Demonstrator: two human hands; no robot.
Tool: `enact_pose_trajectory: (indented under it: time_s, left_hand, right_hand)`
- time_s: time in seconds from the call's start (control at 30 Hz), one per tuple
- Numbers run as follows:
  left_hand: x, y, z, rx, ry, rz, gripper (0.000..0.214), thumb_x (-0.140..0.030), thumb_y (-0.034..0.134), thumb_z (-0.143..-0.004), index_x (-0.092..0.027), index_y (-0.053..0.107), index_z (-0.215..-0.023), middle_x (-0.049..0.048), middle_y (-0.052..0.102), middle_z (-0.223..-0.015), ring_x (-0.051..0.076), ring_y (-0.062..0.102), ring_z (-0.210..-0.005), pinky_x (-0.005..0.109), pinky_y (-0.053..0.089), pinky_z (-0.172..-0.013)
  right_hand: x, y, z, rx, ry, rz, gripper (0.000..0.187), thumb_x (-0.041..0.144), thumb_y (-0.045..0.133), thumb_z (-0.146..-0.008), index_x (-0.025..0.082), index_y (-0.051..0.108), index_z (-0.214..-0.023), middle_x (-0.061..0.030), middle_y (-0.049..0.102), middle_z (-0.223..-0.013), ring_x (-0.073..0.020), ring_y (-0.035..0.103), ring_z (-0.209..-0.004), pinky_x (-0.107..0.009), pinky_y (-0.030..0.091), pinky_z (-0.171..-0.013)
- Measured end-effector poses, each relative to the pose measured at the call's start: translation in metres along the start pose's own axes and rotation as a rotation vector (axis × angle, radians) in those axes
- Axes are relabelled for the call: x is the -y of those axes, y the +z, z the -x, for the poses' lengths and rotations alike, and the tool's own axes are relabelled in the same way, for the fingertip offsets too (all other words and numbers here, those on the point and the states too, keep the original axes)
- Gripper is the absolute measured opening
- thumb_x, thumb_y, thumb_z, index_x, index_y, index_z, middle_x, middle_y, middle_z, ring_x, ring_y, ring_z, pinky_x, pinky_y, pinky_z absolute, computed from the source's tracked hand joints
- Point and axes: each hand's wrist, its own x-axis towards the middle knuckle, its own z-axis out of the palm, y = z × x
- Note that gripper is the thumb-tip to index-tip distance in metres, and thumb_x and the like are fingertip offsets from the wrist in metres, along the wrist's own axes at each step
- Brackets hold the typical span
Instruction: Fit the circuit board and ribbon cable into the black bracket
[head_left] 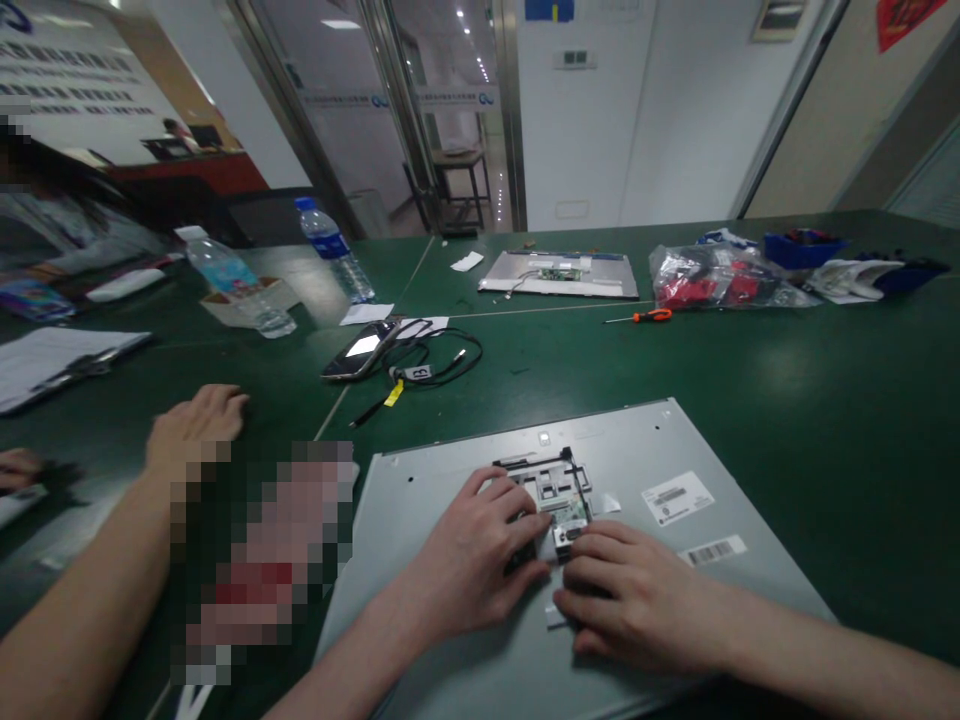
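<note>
A flat grey metal panel (450,470), like the back of a display, lies in front of me with a cut-out metal frame (551,483) near its middle. A small green circuit board with a metal connector (570,534) shows between my hands. My left hand (484,555) rests over the left side of the frame, fingers curled and thumb bent in around a dark part I cannot make out. At the connector's right side, my right hand (637,590) has its bent fingertips against it. White labels (677,497) are stuck on the panel's right side.
Another person's forearm and hand (199,425) rest on the table at left, near a blurred-out item (277,540). Ahead lie a phone (362,350), black cable (427,370), bottles (334,250), a screwdriver (641,317), another panel (559,275) and a plastic bag (720,278).
</note>
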Motion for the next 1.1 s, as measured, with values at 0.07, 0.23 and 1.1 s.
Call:
enact_pose_trajectory:
  time_s: [0.07,0.23,1.1]
  left_hand:
    - [0.000,0.000,0.000,-0.006,-0.005,0.003,0.022,-0.035,0.065,-0.090,-0.024,0.070,-0.109,0.0056,0.068,-0.098,0.027,0.061,-0.095,0.052,0.040,-0.102]
    - [0.000,0.002,0.001,-0.026,0.004,0.008,0.022,-0.036,0.066,-0.090,-0.024,0.070,-0.108,0.0051,0.068,-0.096,0.026,0.061,-0.095,0.052,0.040,-0.103]
    - [-0.002,-0.003,0.000,-0.034,0.034,0.007,0.022,-0.032,0.064,-0.090,-0.024,0.069,-0.110,0.0059,0.069,-0.099,0.027,0.062,-0.096,0.052,0.042,-0.100]
  right_hand:
    - [0.000,0.001,0.000,-0.011,0.013,0.003,0.022,0.037,0.061,-0.100,0.017,0.067,-0.107,-0.0030,0.068,-0.091,-0.0213,0.057,-0.089,-0.036,0.045,-0.089]
    - [0.000,0.004,0.001,-0.036,0.049,0.017,0.022,0.035,0.060,-0.100,0.016,0.066,-0.110,-0.0036,0.067,-0.090,-0.0214,0.057,-0.086,-0.037,0.045,-0.085]
    - [-0.007,-0.009,0.006,0.009,0.182,-0.167,0.016,0.033,0.065,-0.099,0.023,0.073,-0.107,-0.0117,0.045,-0.154,-0.0274,0.043,-0.139,-0.048,0.043,-0.112]
